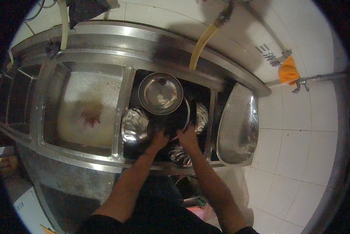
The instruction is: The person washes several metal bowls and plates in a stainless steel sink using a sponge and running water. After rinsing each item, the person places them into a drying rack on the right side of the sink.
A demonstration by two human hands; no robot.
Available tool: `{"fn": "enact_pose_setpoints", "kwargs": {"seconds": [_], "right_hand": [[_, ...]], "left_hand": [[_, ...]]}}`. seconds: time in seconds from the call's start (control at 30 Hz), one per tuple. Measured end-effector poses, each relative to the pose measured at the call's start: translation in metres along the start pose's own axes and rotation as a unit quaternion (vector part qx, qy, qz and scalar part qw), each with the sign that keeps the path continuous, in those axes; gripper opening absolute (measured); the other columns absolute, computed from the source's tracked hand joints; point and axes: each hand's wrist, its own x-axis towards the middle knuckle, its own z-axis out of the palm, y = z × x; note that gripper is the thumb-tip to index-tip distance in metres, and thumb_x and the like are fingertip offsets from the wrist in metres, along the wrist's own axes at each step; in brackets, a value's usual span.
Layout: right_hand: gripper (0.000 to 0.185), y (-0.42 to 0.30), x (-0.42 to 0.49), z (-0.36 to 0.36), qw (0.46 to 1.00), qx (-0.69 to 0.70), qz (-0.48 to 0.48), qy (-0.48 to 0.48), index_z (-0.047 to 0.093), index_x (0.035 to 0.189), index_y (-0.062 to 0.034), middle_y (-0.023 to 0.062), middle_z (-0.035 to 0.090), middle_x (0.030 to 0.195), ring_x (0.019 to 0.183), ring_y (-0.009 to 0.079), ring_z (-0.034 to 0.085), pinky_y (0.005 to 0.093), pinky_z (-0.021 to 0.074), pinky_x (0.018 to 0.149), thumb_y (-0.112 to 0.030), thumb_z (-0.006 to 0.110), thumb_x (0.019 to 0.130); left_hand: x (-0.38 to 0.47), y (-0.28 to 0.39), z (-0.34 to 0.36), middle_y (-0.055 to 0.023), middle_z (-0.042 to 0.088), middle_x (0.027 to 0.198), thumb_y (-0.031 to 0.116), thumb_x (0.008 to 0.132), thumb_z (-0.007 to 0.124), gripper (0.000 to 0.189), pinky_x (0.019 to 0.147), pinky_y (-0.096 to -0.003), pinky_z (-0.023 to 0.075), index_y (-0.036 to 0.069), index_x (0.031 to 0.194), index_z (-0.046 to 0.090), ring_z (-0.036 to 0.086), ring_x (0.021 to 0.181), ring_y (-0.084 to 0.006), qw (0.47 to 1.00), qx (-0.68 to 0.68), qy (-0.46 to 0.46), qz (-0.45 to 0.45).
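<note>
Both my hands are down in the right-hand basin of a stainless steel sink (119,117). My left hand (161,139) is low in the basin, its fingers lost in shadow. Beside it, my right hand (188,136) meets the lower edge of a dark round vessel with a shiny rim (188,112). Blur and darkness hide whether either hand grips it. A round metal bowl (160,93) sits beyond the hands. Shiny ribbed metalware, perhaps stacked dishes, lies to the left (134,125), to the right (202,118) and below the hands (180,155).
The left basin (90,79) holds cloudy liquid with a reddish-brown patch. Yellowish hoses hang above the left basin (64,26) and right basin (204,44). A perforated metal strainer (239,125) stands at right. An orange cloth (289,71) hangs by a wall tap (302,84).
</note>
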Motion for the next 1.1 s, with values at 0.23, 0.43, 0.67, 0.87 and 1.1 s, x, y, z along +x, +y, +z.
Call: {"fn": "enact_pose_setpoints", "kwargs": {"seconds": [0.23,0.43,0.67,0.87,1.1], "right_hand": [[0.051,-0.022,0.071,-0.048,0.982,0.052,0.175,-0.042,0.049,0.126,0.0042,0.0329,0.061,0.118,0.109,0.049,0.06,0.0524,0.0486,0.092,-0.027,0.062,0.088],[0.057,-0.042,-0.007,-0.006,0.963,0.206,0.176,-0.015,0.046,0.13,0.0052,0.028,0.065,0.111,0.106,0.0433,0.064,0.0488,0.0492,0.092,-0.025,0.066,0.086],[0.045,-0.036,0.073,-0.044,0.99,0.072,0.113,0.04,0.057,0.122,0.0044,0.0278,0.064,0.11,0.108,0.0423,0.062,0.0491,0.047,0.094,-0.024,0.065,0.088],[0.046,-0.034,-0.021,-0.005,0.976,0.159,0.134,-0.069,0.058,0.119,0.0028,0.0255,0.066,0.109,0.103,0.0448,0.063,0.05,0.0491,0.09,-0.029,0.066,0.088],[0.044,-0.011,0.061,-0.052,0.989,0.052,0.138,-0.023,0.059,0.113,0.0036,0.0232,0.067,0.11,0.101,0.043,0.065,0.0478,0.0509,0.086,-0.033,0.066,0.089]], "left_hand": [[-0.011,0.016,-0.002,-0.0287,0.058,0.132,0.015,0.084,0.062,0.054,0.109,-0.0455,0.0409,-0.003,0.135,0.054,0.053,0.125,-0.0439,0.999,-0.048,-0.02,-0.004],[-0.012,-0.002,-0.011,-0.0276,0.057,0.133,0.013,0.082,0.064,0.055,0.108,-0.0471,0.0414,-0.002,0.134,0.055,0.054,0.124,-0.0447,0.999,-0.032,0.043,-0.008],[-0.007,-0.002,-0.004,-0.0279,0.059,0.129,0.013,0.082,0.064,0.052,0.106,-0.0477,0.0432,-0.002,0.132,0.056,0.056,0.12,-0.0444,0.999,-0.03,0.037,0.011],[-0.007,-0.009,-0.006,-0.0265,0.063,0.123,0.016,0.083,0.066,0.051,0.104,-0.0467,0.0449,0.001,0.131,0.058,0.059,0.118,-0.0418,0.999,-0.005,0.049,-0.02],[-0.004,0.017,0.002,-0.0258,0.044,0.144,0.017,0.086,0.066,0.064,0.114,-0.048,0.0327,0.0,0.143,0.043,0.042,0.134,-0.0421,0.994,-0.045,-0.048,-0.088]]}}
